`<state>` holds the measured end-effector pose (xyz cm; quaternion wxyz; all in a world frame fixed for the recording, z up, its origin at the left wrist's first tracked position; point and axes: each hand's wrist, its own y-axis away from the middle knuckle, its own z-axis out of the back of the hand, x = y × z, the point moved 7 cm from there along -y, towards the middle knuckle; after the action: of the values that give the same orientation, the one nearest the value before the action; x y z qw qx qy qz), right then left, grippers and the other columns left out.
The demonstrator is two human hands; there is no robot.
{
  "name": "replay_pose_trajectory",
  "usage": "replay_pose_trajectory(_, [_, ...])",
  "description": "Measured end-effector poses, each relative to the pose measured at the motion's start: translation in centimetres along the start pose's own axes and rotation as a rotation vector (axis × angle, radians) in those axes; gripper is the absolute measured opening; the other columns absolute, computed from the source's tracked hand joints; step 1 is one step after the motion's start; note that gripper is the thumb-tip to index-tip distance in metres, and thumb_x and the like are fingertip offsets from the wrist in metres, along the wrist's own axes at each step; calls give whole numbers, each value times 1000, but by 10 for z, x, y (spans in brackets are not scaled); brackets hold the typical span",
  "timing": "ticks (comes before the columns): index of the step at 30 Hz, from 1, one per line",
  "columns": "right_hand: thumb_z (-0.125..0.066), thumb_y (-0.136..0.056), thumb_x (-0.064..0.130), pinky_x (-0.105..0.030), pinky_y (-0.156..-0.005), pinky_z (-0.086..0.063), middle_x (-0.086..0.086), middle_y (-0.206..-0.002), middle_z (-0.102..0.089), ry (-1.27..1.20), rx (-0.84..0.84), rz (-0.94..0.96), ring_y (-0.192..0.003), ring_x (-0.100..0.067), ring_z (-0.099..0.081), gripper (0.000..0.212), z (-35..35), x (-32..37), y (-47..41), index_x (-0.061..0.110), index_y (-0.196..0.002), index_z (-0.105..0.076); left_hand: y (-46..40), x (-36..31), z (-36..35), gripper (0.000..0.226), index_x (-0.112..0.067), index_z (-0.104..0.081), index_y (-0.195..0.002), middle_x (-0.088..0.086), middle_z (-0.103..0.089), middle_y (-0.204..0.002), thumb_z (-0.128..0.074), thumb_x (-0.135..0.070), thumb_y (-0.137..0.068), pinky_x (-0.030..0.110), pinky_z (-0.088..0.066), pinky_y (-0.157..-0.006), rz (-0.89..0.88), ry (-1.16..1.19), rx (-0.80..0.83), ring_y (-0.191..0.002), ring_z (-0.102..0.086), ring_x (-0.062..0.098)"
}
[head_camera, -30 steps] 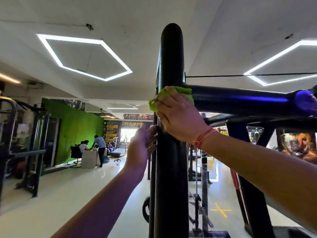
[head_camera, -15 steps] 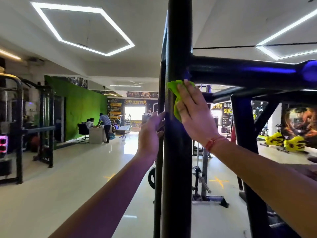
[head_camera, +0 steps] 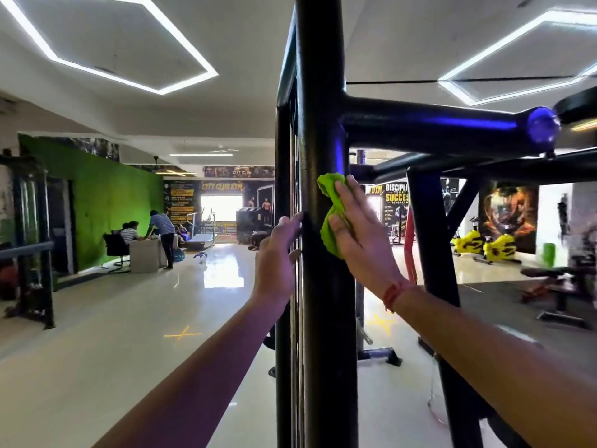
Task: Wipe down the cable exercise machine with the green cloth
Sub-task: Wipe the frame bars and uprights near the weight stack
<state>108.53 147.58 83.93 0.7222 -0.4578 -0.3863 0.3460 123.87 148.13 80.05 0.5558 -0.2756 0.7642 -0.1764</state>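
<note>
The cable machine's thick black upright post [head_camera: 323, 318] fills the middle of the view, with a black crossbar [head_camera: 436, 130] branching right near the top. A crumpled green cloth [head_camera: 331, 205] lies against the post's right side just below that joint. My right hand [head_camera: 358, 237] presses the cloth to the post with fingers straight. My left hand [head_camera: 277, 253] rests on the post's left edge beside thin steel guide rods [head_camera: 295, 318], its fingers reaching behind the post and partly hidden.
More black frame tubes [head_camera: 433, 270] stand to the right. Yellow exercise bikes [head_camera: 484, 247] and a bench [head_camera: 562, 286] sit far right. Another machine [head_camera: 29, 240] stands at the far left. People gather at a desk [head_camera: 145, 257] by the green wall.
My right hand has slid the cloth down the post from the crossbar joint to a spot below it. The left hand stayed on the post's left side. The camera has tilted downward.
</note>
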Motion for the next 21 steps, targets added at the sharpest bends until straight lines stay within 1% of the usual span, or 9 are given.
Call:
replay_pose_trajectory(2, [-48, -107, 31, -31, -124, -22, 23, -166, -13, -6, 7, -28, -151, 0, -18, 54, 10, 2, -25, 38, -157, -30, 0, -1, 0, 44, -17, -67, -129, -7, -70, -126, -34, -35, -106, 30, -49, -88, 1, 8, 4, -122, -61, 7])
replay_pose_trajectory(4, [-45, -107, 33, -38, -126, -17, 20, -168, -10, 81, 22, -22, -155, -7, -10, 55, 10, 4, -33, 37, -159, -26, 3, 1, 3, 45, -14, -65, -131, -5, -69, -129, -33, -34, -107, 32, -48, -92, 19, 23, 9, -124, -60, 10])
replay_pose_trajectory(5, [-44, -108, 33, -43, -127, -16, 17, -169, -8, 157, 38, 21, -157, -12, -5, 55, 6, 6, -27, 37, -159, -25, 5, 3, 4, 46, -13, -64, -132, -4, -69, -129, -32, -33, -107, 32, -47, -93, 30, 31, 18, -125, -60, 10])
replay_pose_trajectory(7, [-45, -108, 29, -51, -127, -15, 11, -170, -12, 330, 110, 215, -158, -22, 0, 53, -3, 10, -6, 34, -158, -30, 12, 10, 7, 45, -13, -64, -131, -3, -70, -127, -31, -33, -107, 31, -47, -92, 48, 47, 37, -123, -62, 11])
replay_pose_trajectory(9, [-45, -107, 28, -51, -126, -17, 7, -168, -20, 479, 222, 423, -157, -30, -2, 48, -6, 14, -1, 30, -155, -40, 16, 17, 10, 43, -15, -67, -126, -3, -73, -121, -32, -31, -108, 33, -47, -93, 58, 71, 36, -120, -64, 13])
replay_pose_trajectory(11, [-42, -107, 32, -52, -126, -17, 4, -167, -25, 576, 256, 525, -157, -31, -3, 46, -1, 20, -21, 28, -152, -44, 17, 21, 10, 42, -16, -69, -121, -3, -74, -118, -32, -30, -108, 36, -47, -97, 67, 87, 15, -120, -65, 15])
replay_pose_trajectory(15, [-42, -106, 34, -55, -125, -19, 7, -165, -30, 629, 203, 420, -157, -34, -2, 47, -9, 23, -25, 28, -152, -44, 21, 27, 12, 41, -19, -71, -113, -1, -74, -118, -32, -32, -108, 41, -44, -106, 85, 109, -14, -118, -65, 15])
replay_pose_trajectory(19, [-44, -105, 33, -49, -125, -22, 6, -154, -49, 713, 310, 643, -154, -35, -18, 41, -14, 31, 3, 23, -142, -58, 30, 48, 23, 50, -11, -70, -119, 6, -74, -119, -30, -37, -106, 47, -36, -116, 173, 159, -30, -122, -63, 20])
replay_pose_trajectory(21, [-43, -105, 33, -48, -125, -23, 5, -152, -51, 737, 310, 663, -153, -35, -22, 40, -9, 35, -16, 23, -140, -59, 34, 56, 24, 54, -5, -68, -124, 13, -72, -122, -30, -39, -106, 51, -32, -118, 220, 197, -43, -124, -61, 25])
